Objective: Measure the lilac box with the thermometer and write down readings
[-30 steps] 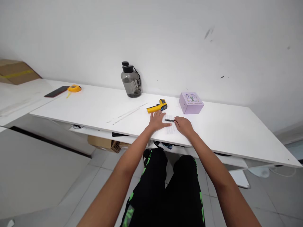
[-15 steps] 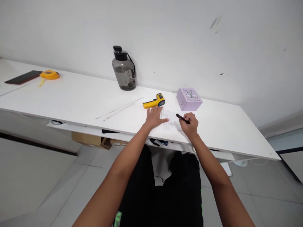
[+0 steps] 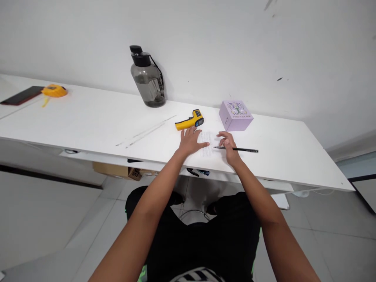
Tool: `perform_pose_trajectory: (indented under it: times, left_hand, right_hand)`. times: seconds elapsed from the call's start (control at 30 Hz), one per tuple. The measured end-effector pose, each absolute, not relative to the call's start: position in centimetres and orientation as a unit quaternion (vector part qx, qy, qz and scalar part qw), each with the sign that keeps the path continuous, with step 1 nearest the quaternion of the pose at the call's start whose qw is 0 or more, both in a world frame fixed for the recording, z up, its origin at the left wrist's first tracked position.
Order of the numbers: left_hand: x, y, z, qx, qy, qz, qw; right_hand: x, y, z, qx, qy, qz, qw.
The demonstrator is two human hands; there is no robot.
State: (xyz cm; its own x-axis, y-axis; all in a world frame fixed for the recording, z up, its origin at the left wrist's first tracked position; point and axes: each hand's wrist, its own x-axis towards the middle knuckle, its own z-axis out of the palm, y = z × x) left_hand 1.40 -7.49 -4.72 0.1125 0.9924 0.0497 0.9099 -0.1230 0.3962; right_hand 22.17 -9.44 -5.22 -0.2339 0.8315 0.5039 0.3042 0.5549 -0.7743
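Observation:
My left hand (image 3: 192,141) lies flat with fingers spread on the left part of a sheet of paper (image 3: 206,138) that bears lines of writing. Just beyond its fingertips rests a yellow infrared thermometer (image 3: 189,120) with a black trim. A slim black pen (image 3: 245,149) is held by my right hand (image 3: 229,148), between thumb and fingers. The pen lies nearly level, one end over the paper and the other pointing right. A lilac tea box (image 3: 236,116) stands behind my right hand, not touched.
On the white table (image 3: 96,125) a grey water bottle (image 3: 148,80) with a black lid stands near the wall. Far left are an orange tape measure (image 3: 55,90) and a dark flat object (image 3: 23,95). A cardboard box (image 3: 113,170) is below the table.
The pen has swung round in my right hand, from pointing up-left to lying nearly level and reaching right. My left hand stays spread on the paper. The view has shifted and my legs are wider apart.

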Motion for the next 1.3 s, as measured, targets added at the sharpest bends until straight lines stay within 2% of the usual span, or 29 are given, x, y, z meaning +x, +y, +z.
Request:
perform_pose_trajectory:
  times: [0.13, 0.3, 1.3]
  left_hand:
    - [1.5, -7.7, -4.6, 0.736, 0.644, 0.160, 0.132]
    - [1.4, -7.8, -4.6, 0.733, 0.647, 0.162, 0.135]
    - [1.4, -7.9, -4.6, 0.739, 0.641, 0.161, 0.131]
  right_hand:
    - [21.9, -9.4, -5.0, -0.438, -0.721, 0.350, 0.406]
    - [21.6, -10.1, -4.3, -0.486, -0.728, 0.341, 0.343]
    - [21.2, -10.4, -3.8, -0.504, -0.720, 0.356, 0.317]
